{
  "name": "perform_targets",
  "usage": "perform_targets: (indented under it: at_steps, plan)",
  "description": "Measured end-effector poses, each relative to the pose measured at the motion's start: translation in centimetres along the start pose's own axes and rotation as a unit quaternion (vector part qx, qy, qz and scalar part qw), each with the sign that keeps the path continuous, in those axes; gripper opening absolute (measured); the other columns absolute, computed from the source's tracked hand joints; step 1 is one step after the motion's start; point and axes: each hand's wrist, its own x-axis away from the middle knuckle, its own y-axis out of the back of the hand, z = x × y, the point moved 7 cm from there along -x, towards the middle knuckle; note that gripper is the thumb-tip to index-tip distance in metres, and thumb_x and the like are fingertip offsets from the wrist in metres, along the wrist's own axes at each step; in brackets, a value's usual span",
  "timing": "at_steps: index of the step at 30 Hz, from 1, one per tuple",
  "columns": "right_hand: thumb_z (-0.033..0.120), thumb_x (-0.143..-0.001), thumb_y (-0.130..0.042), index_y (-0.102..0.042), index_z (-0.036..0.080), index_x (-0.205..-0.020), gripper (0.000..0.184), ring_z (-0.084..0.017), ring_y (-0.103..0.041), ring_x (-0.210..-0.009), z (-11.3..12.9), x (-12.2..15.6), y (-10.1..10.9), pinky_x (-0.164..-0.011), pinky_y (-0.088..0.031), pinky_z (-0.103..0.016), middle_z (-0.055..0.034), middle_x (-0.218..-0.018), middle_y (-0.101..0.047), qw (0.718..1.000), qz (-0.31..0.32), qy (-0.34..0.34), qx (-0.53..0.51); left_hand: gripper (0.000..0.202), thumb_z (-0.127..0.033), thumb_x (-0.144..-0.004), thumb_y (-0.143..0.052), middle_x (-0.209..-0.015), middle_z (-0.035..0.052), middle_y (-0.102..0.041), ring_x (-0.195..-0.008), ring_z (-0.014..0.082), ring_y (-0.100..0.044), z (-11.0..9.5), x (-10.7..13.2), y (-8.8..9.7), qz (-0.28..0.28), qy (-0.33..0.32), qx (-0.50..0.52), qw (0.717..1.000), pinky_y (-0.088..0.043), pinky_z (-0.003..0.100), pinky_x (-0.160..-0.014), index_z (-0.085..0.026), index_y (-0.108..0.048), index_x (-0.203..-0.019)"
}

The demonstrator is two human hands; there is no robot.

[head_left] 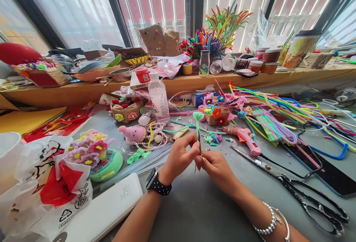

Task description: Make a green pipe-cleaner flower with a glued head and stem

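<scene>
left of the pink glue gun [246, 139], the green fuzzy flower [198, 117] stands above the left hand [180, 154], whose fingertips pinch its stem; the right hand [218, 164] clamps its fingers just below.

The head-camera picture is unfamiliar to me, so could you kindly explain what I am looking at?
Certainly. There is no machine here: a person is working with two bare hands. The single picture comes from a camera worn on the person's head, looking forward and down.

The left hand wears a watch at its wrist and has its grip on a fuzzy green flower by the stem. The right hand pinches lower down, partly hidden, so the fine detail there is hard to make out.

On the grey table, scissors and a pink glue gun lie to the right, with colourful pipe cleaners beyond. A clear bottle stands further back, before a window ledge.
</scene>
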Motion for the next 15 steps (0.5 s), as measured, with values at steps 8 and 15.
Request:
perform_targets:
  at_steps: [8,15]
  plan:
    - [0.058,-0.078,-0.029,-0.043,0.016,-0.045,0.055,-0.008,-0.035,-0.042,-0.22,-0.02,0.19,-0.045,-0.028,-0.02,0.003,-0.042,-0.037,1.0,-0.016,-0.004,-0.003,0.019,-0.021,-0.077,-0.037,-0.057,-0.004,-0.036,-0.056,0.0091,-0.035,0.18,0.11,0.12,-0.013,0.001,-0.002,1.0,-0.03,0.022,-0.055,-0.018,-0.033,-0.058]
    - [0.065,-0.074,-0.026,-0.046,0.015,-0.051,0.059,-0.008,-0.036,-0.046,-0.38,-0.06,-0.48,-0.047,-0.027,-0.02,0.0024,-0.048,-0.039,0.997,0.023,0.006,-0.074,0.019,-0.019,-0.077,-0.036,-0.057,-0.004,-0.035,-0.056,0.009,-0.034,-0.19,0.12,0.03,-0.012,-0.002,0.01,1.0,-0.029,0.022,-0.055,-0.018,-0.033,-0.058]
